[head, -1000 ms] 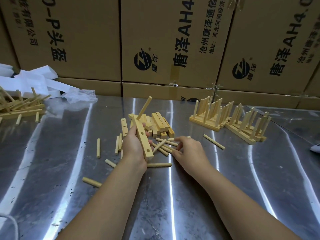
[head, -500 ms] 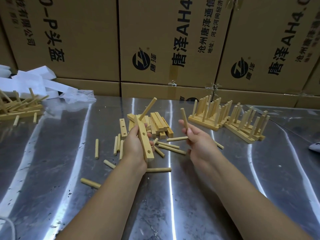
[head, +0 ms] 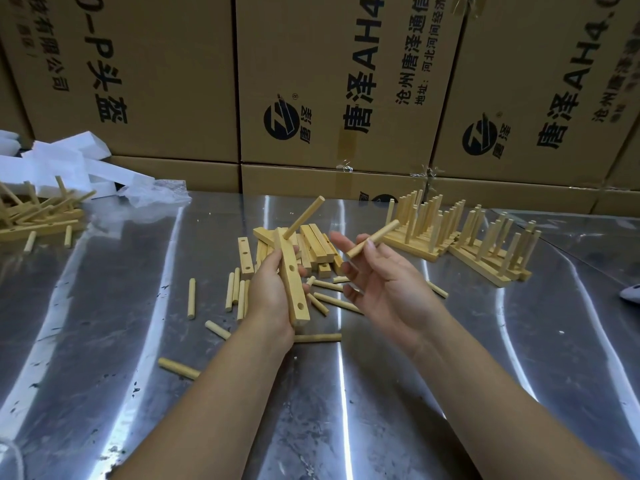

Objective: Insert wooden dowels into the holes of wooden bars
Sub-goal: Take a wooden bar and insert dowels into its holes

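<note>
1. Head view puts the bar (head: 290,289) above the steel table (head: 415,393). Its long axis runs from the near wrist away and slightly upward, and its drilled face is turned right, towards the other hand.
2. A seated dowel (head: 304,216) already stands in the far hole, slanting up and to the right. The middle hole (head: 292,268) and the lower hole (head: 301,305) are both free.
3. The left hand (head: 268,296) grips the bar with its fingers curled round it. Fingertips show just beside the middle hole, and neither free hole is covered.
4. The right hand (head: 388,285) is just to the right of the bar and apart from it, palm turned towards it. It pinches the held dowel (head: 372,239) near the lower end; the thumb is on it, but which fingers oppose it is hard to make out.
5. The held dowel slants from lower left to upper right, its lower end aimed roughly at the bar but not touching it. The middle hole is probably the closer target. The dowel would need to line up square to the drilled face, roughly parallel to the seated dowel, before being pushed in.
6. Spare dowels (head: 332,299) lie on the table under the hands, a pile of bars (head: 317,247) sits behind them, and finished racks (head: 426,226) stand to the right.
</note>
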